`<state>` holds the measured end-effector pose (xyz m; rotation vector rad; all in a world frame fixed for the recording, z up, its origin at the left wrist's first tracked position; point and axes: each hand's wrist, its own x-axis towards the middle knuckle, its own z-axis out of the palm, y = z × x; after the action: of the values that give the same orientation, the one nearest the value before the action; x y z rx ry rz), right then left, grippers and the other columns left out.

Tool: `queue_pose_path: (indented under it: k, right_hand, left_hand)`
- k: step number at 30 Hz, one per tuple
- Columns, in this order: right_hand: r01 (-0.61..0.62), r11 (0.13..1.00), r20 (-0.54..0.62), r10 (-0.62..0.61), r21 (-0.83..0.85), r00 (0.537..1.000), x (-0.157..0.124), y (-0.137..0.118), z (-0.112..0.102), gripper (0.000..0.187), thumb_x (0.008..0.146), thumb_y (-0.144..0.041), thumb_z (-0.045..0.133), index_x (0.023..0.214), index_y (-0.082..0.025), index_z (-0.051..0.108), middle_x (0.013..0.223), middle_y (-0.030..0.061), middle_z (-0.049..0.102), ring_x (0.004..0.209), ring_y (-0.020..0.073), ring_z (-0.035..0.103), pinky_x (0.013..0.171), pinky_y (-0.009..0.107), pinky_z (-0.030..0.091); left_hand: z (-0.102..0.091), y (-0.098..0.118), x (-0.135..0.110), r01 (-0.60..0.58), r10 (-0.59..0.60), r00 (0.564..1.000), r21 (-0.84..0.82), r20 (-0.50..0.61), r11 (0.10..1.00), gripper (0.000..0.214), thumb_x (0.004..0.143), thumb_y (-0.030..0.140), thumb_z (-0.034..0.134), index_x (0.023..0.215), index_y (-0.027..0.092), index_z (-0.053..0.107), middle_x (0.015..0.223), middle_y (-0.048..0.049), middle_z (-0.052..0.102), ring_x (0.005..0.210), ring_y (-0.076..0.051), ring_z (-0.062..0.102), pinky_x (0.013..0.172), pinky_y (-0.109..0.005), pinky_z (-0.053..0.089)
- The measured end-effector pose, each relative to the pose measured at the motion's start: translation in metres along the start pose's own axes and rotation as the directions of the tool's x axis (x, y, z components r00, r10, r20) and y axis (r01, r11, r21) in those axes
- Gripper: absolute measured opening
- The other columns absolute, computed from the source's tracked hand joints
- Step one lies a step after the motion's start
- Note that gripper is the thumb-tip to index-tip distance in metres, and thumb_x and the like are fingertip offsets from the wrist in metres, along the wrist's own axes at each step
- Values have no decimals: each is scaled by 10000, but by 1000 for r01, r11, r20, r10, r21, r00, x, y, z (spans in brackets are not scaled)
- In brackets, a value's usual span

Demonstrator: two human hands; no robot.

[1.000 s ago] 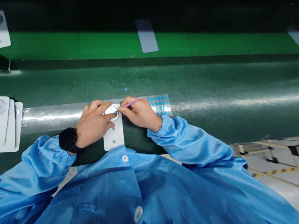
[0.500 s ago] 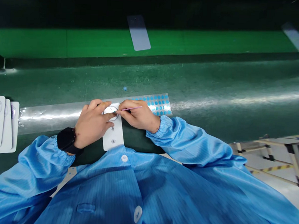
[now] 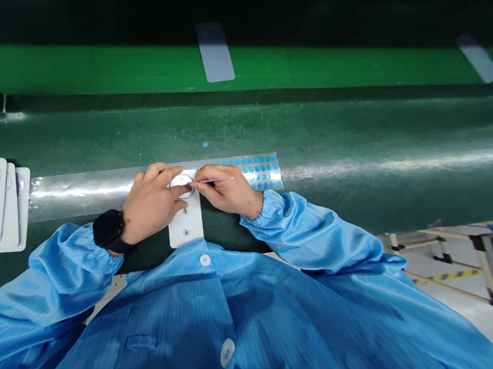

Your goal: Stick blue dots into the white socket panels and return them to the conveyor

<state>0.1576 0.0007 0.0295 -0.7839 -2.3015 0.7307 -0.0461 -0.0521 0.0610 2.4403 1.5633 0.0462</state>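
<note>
A white phone back cover lies in front of me, with an octagonal camera area at its far end and small printed marks lower down. My left hand rests over its left side, fingers stretched out and spread. One fingertip touches the camera area. On the cover's right side, my right hand pinches a thin pink stick, whose tip meets the camera area beside the left fingertip. Beneath the hands runs a clear film strip. Its right end carries rows of blue dots.
Several similar covers are stacked at the far left. One loose blue dot sits on the green table. Beyond, on a bright green surface, lie two more covers, one central and one far right. A pipe frame stands at the right.
The two covers on the bright green surface have shifted slightly left in view. Both hands, the stick and the cover beneath them look almost the same.
</note>
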Motion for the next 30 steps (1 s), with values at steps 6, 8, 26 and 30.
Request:
queue_pose_path:
  k: [6,8,26,30]
  right_hand:
    - [-5,1000,-4,5,-1,1000,0,1,-2,185,985,-281,565,822,-196,587,740,22,677,674,148,616,645,256,460]
    - [-3,1000,0,3,-1,1000,0,1,-1,179,984,-282,566,830,-196,593,755,26,685,691,152,627,655,259,466]
    - [-18,1000,11,17,14,1000,0,1,-1,178,991,-289,542,841,-196,569,760,30,660,688,161,608,645,269,440]
    - [-43,999,37,42,19,998,0,1,-1,193,992,-307,536,837,-198,572,769,35,660,708,166,611,658,273,440]
  left_hand:
    - [-1,1,1,9,-9,1000,-10,11,1000,312,864,327,718,1170,286,765,1388,-98,637,1270,-367,496,943,-529,505]
    - [0,1,1,7,-7,1000,-12,9,1000,308,863,331,718,1162,275,769,1390,-104,635,1269,-373,494,946,-533,506]
    - [2,0,1,32,-32,999,-51,2,998,283,854,304,718,1130,295,778,1392,-98,621,1287,-362,475,970,-524,478]
    - [2,0,0,37,-38,999,-76,-9,996,272,853,301,719,1118,321,778,1382,-89,621,1289,-363,472,976,-537,459]
